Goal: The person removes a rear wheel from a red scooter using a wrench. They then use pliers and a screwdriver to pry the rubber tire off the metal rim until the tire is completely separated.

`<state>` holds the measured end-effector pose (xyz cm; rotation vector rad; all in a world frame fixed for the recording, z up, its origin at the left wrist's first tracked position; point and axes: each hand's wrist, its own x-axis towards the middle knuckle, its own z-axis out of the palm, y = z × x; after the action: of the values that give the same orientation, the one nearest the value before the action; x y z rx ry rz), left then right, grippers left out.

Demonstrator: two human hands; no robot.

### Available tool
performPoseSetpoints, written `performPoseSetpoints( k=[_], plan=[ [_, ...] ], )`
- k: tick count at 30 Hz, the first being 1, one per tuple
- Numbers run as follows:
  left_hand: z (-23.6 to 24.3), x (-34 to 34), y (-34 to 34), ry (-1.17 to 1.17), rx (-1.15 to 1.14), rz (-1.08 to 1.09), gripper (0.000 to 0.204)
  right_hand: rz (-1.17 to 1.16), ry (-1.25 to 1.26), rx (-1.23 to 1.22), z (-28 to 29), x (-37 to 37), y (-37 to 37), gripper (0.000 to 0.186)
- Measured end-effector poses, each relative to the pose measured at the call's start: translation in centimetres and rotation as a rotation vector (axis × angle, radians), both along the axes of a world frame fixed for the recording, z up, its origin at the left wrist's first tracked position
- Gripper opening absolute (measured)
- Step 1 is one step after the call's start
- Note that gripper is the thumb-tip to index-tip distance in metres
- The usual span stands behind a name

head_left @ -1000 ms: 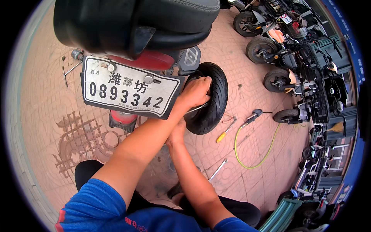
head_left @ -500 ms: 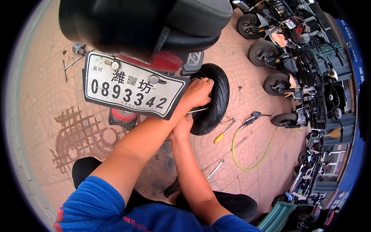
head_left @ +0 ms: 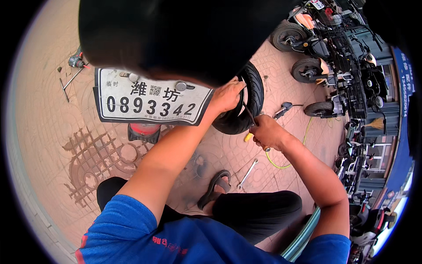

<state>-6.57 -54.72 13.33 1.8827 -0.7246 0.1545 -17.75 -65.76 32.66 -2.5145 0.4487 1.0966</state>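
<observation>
In front of me a black tyre (head_left: pixel 256 90) stands behind the scooter's white licence plate (head_left: pixel 154 97). My left hand (head_left: pixel 227 97) is closed at the tyre's inner edge, its fingers curled beside a pale crescent-shaped gap. My right hand (head_left: pixel 271 133) grips a screwdriver-like lever (head_left: pixel 249 113) whose dark shaft slants up to the tyre's inner edge. The lever's handle end pokes out below my fist; its tip is hard to make out. Just behind that fist lies a yellow-handled screwdriver (head_left: pixel 248 137), partly hidden. A dark seat or box (head_left: pixel 176 35) covers the upper part of the scooter.
A spanner (head_left: pixel 248 174) lies on the paving near my sandalled foot (head_left: pixel 214 189). To the right is a yellow-green air hose (head_left: pixel 281 166) with its dark inflator head (head_left: pixel 283 109). A power drill (head_left: pixel 77 60) and T-handle wrench (head_left: pixel 70 83) lie at left. Parked scooters (head_left: pixel 307 70) line the right side.
My right hand has moved from beneath my left wrist out to the right, and now holds the lever against the tyre. My left hand stays at the tyre. The view has shifted.
</observation>
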Motion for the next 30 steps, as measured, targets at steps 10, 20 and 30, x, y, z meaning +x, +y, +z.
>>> performPoseSetpoints(
  k=[10, 20, 30],
  plan=[
    [0.4, 1.8, 0.3, -0.147, 0.096, 0.141, 0.037, 1.048, -0.134, -0.885, 2.0, 2.4, 0.7, 0.019],
    [1.1, 1.2, -1.1, -0.214, 0.166, 0.097, 0.036, 1.378, -0.371, -0.477, 3.7, 11.0, -10.8, 0.011],
    [3.1, 1.5, -2.2, -0.261, 0.347, 0.124, 0.031, 1.485, -0.638, -0.697, 0.6, 6.9, -11.1, 0.010]
  ],
)
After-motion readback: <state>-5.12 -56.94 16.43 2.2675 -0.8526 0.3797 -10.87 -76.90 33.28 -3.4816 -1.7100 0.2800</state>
